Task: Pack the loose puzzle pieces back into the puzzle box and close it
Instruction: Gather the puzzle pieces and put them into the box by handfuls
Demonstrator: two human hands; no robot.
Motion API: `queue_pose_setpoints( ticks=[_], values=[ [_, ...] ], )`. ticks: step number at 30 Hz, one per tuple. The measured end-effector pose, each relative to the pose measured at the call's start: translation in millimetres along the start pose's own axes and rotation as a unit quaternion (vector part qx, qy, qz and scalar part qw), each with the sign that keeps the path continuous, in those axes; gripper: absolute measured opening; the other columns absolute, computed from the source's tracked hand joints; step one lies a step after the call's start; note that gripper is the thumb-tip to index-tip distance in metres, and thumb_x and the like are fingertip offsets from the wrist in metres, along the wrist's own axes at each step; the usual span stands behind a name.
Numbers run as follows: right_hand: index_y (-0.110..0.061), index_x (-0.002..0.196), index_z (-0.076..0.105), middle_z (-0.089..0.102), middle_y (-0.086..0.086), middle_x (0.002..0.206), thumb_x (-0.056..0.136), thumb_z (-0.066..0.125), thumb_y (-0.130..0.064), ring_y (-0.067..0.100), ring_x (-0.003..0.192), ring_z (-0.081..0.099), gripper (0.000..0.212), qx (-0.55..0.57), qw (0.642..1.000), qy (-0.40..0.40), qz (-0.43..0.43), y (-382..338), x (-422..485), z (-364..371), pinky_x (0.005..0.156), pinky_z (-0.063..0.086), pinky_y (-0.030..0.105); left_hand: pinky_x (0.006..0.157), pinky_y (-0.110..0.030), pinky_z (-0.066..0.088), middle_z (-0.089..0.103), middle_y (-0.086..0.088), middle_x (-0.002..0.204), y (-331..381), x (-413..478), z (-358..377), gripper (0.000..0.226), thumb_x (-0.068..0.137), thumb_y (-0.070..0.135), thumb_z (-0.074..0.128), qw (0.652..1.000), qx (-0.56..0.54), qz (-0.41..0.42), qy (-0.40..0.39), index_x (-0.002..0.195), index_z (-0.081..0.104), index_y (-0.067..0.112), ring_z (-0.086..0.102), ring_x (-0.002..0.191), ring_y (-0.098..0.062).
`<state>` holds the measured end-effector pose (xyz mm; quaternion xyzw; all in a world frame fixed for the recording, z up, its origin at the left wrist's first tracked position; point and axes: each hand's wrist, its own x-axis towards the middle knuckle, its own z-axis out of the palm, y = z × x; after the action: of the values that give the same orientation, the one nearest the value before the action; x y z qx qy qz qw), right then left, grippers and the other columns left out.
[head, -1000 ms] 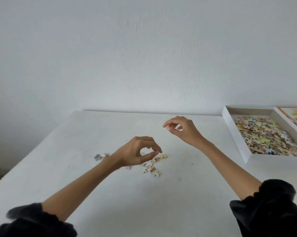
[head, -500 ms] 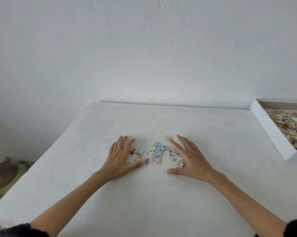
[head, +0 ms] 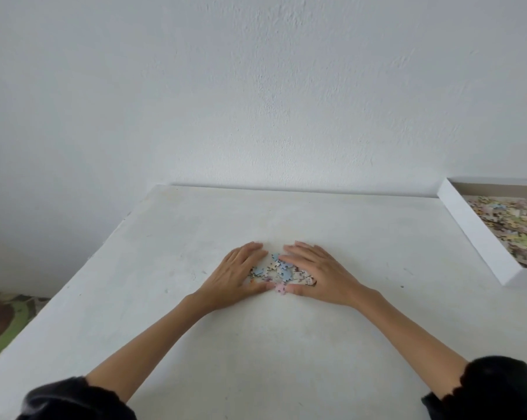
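Observation:
A small heap of loose puzzle pieces [head: 279,271], pastel blue, pink and cream, lies on the white table [head: 256,344] between my hands. My left hand [head: 235,275] lies flat against the heap's left side, fingers straight. My right hand [head: 320,272] lies flat against its right side, partly over some pieces. My thumbs nearly meet at a pink piece [head: 280,287] in front. The open white puzzle box [head: 474,234] sits at the far right, holding many pieces, and is cut off by the frame edge.
A white wall runs along the table's back edge. The table's left edge drops to a floor with a green and brown patterned mat [head: 4,322]. Bare tabletop lies between my hands and the box.
A second ago both hands were raised with pinched fingers. They came down flat on the table and have since slid inward, pushing the scattered pieces into a tighter heap. The view shifted left.

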<state>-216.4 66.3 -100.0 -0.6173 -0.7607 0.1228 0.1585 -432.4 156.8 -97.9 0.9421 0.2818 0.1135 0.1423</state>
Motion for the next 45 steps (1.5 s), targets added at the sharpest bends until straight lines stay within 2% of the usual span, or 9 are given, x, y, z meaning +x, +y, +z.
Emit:
queue_pose_setpoints(
  ticks=[5, 10, 15, 19, 22, 27, 32, 38, 45],
  values=[
    [-0.029, 0.124, 0.05, 0.043, -0.008, 0.128, 0.077, 0.045, -0.057, 0.005, 0.12, 0.036, 0.055, 0.054, 0.995, 0.078, 0.016, -0.2, -3.0, 0.1, 0.102, 0.036, 0.029, 0.106, -0.029, 0.029, 0.042, 0.007, 0.133, -2.3, -1.6, 2.2, 0.066, 0.084, 0.067, 0.024, 0.998, -0.047, 0.0, 0.04, 0.127, 0.046, 0.023, 0.036, 0.123, -0.006],
    [-0.033, 0.142, 0.022, 0.019, -0.007, 0.152, 0.065, 0.028, -0.085, 0.012, 0.141, 0.011, 0.093, 0.006, 0.999, 0.021, 0.038, -0.7, -0.6, -0.5, 0.115, 0.012, 0.033, 0.109, -0.021, 0.015, 0.03, 0.007, 0.145, 5.9, 0.9, -4.4, 0.087, 0.072, 0.074, 0.037, 0.998, -0.056, -0.008, 0.005, 0.142, 0.024, 0.023, 0.027, 0.132, -0.008],
    [-0.028, 0.146, 0.006, 0.015, -0.008, 0.154, 0.062, 0.044, -0.08, 0.009, 0.142, 0.006, 0.105, 0.011, 0.999, -0.01, 0.048, -0.7, -6.4, -7.0, 0.112, 0.002, 0.024, 0.111, -0.02, 0.005, 0.017, 0.003, 0.153, 14.3, 15.3, 4.1, 0.106, 0.062, 0.079, 0.041, 1.0, 0.001, -0.001, -0.009, 0.146, 0.018, 0.018, 0.015, 0.14, -0.011],
    [-0.028, 0.139, 0.031, 0.029, -0.009, 0.146, 0.069, 0.031, -0.077, 0.008, 0.134, 0.018, 0.086, -0.021, 0.999, 0.019, 0.023, 3.9, -9.3, -4.1, 0.107, 0.013, 0.021, 0.106, -0.022, 0.022, 0.038, 0.003, 0.138, 8.7, 20.1, 7.3, 0.082, 0.068, 0.078, 0.036, 0.998, -0.054, 0.003, 0.023, 0.129, 0.047, 0.023, 0.034, 0.128, -0.011],
    [-0.024, 0.117, 0.052, 0.044, -0.004, 0.114, 0.077, 0.041, -0.067, 0.01, 0.103, 0.034, 0.059, -0.006, 0.997, 0.075, 0.019, 5.8, -9.6, 0.4, 0.088, 0.031, 0.022, 0.088, -0.022, 0.037, 0.048, 0.011, 0.106, 3.6, 19.5, 8.8, 0.058, 0.074, 0.073, 0.041, 0.995, -0.072, 0.019, 0.061, 0.104, 0.056, 0.026, 0.042, 0.1, -0.006],
    [-0.015, 0.096, 0.05, 0.048, -0.001, 0.091, 0.089, 0.048, -0.031, 0.014, 0.069, 0.046, 0.018, -0.018, 0.995, 0.101, -0.016, -2.0, -12.4, 0.0, 0.06, 0.035, 0.024, 0.065, -0.021, 0.041, 0.049, 0.014, 0.089, 10.7, 17.6, 4.3, 0.038, 0.086, 0.055, 0.045, 0.996, -0.029, 0.056, 0.056, 0.093, 0.052, 0.019, 0.042, 0.078, -0.002],
    [-0.012, 0.093, 0.049, 0.06, -0.002, 0.079, 0.092, 0.042, -0.026, 0.017, 0.052, 0.04, 0.016, -0.035, 0.991, 0.13, -0.021, -7.8, -12.5, -0.1, 0.053, 0.036, 0.026, 0.06, -0.039, 0.048, 0.06, 0.002, 0.081, 14.4, 15.4, 3.5, 0.047, 0.089, 0.052, 0.018, 0.996, 0.037, 0.049, 0.064, 0.099, 0.047, 0.016, 0.048, 0.067, -0.014],
    [-0.013, 0.093, 0.056, 0.051, -0.01, 0.059, 0.091, 0.053, -0.023, 0.013, 0.047, 0.038, 0.01, 0.048, 0.986, 0.156, 0.014, -10.2, -15.8, -6.1, 0.049, 0.033, 0.02, 0.054, -0.032, 0.044, 0.064, 0.001, 0.077, 17.5, 13.8, 0.2, 0.032, 0.09, 0.05, 0.02, 0.996, 0.003, 0.057, 0.07, 0.098, 0.038, 0.025, 0.049, 0.058, -0.02],
    [-0.02, 0.09, 0.055, 0.056, 0.012, 0.064, 0.091, 0.053, -0.027, 0.02, 0.05, 0.039, 0.007, 0.142, 0.976, 0.166, 0.008, -7.3, -16.3, -33.3, 0.051, 0.035, 0.031, 0.046, -0.02, 0.032, 0.048, 0.006, 0.061, 33.3, 24.6, -14.1, 0.027, 0.091, 0.047, 0.03, 0.991, -0.013, 0.093, 0.092, 0.093, 0.041, 0.023, 0.037, 0.049, -0.014]
  ],
)
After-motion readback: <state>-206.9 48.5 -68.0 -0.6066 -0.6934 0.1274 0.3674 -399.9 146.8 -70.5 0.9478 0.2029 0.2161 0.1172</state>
